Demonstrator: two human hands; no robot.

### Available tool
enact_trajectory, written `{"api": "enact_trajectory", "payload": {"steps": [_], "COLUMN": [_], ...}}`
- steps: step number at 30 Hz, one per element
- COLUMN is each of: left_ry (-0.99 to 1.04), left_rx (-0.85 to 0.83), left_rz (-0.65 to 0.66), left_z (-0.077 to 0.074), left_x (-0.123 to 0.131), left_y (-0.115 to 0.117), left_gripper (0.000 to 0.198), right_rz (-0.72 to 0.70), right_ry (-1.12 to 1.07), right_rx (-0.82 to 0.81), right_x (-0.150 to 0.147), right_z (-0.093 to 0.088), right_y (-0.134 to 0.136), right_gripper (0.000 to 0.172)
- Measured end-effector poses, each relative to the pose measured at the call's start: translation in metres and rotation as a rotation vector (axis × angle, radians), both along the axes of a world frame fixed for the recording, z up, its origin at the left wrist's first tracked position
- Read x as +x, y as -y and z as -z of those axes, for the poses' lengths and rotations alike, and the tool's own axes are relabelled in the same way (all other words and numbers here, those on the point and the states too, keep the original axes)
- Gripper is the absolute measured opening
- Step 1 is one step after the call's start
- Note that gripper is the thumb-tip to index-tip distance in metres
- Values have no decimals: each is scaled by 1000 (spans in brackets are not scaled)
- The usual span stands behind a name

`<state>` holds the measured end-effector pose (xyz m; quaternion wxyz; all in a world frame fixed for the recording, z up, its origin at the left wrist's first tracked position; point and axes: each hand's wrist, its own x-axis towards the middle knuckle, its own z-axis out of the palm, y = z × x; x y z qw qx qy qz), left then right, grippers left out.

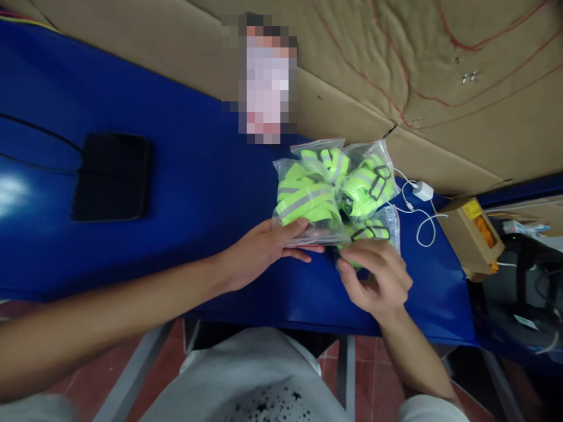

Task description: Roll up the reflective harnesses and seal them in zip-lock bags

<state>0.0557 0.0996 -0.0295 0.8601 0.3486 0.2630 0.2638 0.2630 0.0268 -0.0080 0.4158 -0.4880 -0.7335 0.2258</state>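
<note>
My left hand [264,249] holds a see-through zip bag [310,199] by its near edge, thumb on top and fingers underneath. Inside the bag lie folded neon yellow-green straps with grey reflective stripes. My right hand [378,275] is just right of that bag's near corner, fingers curled and thumb close to the index fingertip; what they pinch, if anything, I cannot make out. Similar bags of neon straps lie close around: one behind [332,158], one at the right with black buckles [369,181], and one partly hidden behind my right hand [373,228].
The blue table [211,176] carries a black flat box-like device [112,176] with cables at the left. A pixelated patch [266,85] covers something at the back. A white charger [423,191] with its cable, a cardboard box [470,234] and a black object [519,287] are rightward.
</note>
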Motion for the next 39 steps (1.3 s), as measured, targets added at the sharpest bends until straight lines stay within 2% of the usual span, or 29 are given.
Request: {"api": "enact_trajectory", "payload": {"steps": [1,2,3,4,5,7,8,9,10,12,13,14,15,16,17,18,19,21,23,27,29,33,36,39], "left_ry": [-3,-14,-33,-53,-65,-65,-61,-68,-89,-110,-114,-135,-171,-223,-280,-310,-317,-310,-306,-263,-245,-237,-195,-184], "left_rx": [12,35,71,122,184,358,475,617,769,1050,1132,1149,1121,1052,943,833,709,485,337,294,339,443,376,277], "left_rz": [21,55,105,172,254,416,460,447,364,3,-192,-328,-377,-338,-236,-132,-41,17,2,-53,-37,-11,-14,-1], "left_z": [-2,-5,-8,-13,-18,-30,-36,-40,-44,-46,-44,-41,-37,-32,-26,-19,-13,-4,1,5,4,-1,-2,1], "left_x": [-1,-3,-5,-8,-12,-24,-30,-37,-43,-49,-49,-46,-42,-36,-29,-23,-17,-10,-9,-14,-16,-18,-19,-20], "left_y": [-2,-3,-4,-5,-6,-9,-11,-14,-16,-19,-20,-20,-19,-18,-17,-16,-16,-18,-22,-28,-27,-24,-22,-21], "left_gripper": [40,41,43,46,52,66,69,65,53,26,24,34,49,64,72,73,63,53,52,54,51,37,36,37], "right_rz": [78,119,110,61,-3,-84,-64,3,88,216,245,248,227,192,155,122,95,65,50,113,163,184,204,224], "right_ry": [107,187,247,291,310,254,176,79,-19,-186,-250,-297,-328,-342,-345,-340,-334,-346,-366,-256,-231,-411,-483,-431], "right_rx": [204,318,340,300,236,137,96,53,-1,-144,-215,-278,-333,-374,-403,-426,-444,-453,-449,-327,-281,-351,-421,-412], "right_x": [4,7,9,10,10,11,11,11,11,10,9,6,3,0,-4,-7,-9,-11,-9,-1,2,2,1,0], "right_z": [-1,-3,-4,-5,-7,-8,-8,-7,-5,-1,2,4,7,8,10,11,11,10,7,-2,-5,-6,-4,-4], "right_y": [-1,-2,-4,-6,-7,-7,-7,-5,-4,-3,-3,-3,-4,-5,-5,-6,-6,-7,-7,-6,-6,-10,-13,-13], "right_gripper": [36,56,72,82,83,65,53,41,30,19,22,26,28,30,33,39,47,62,60,19,10,12,25,29]}}
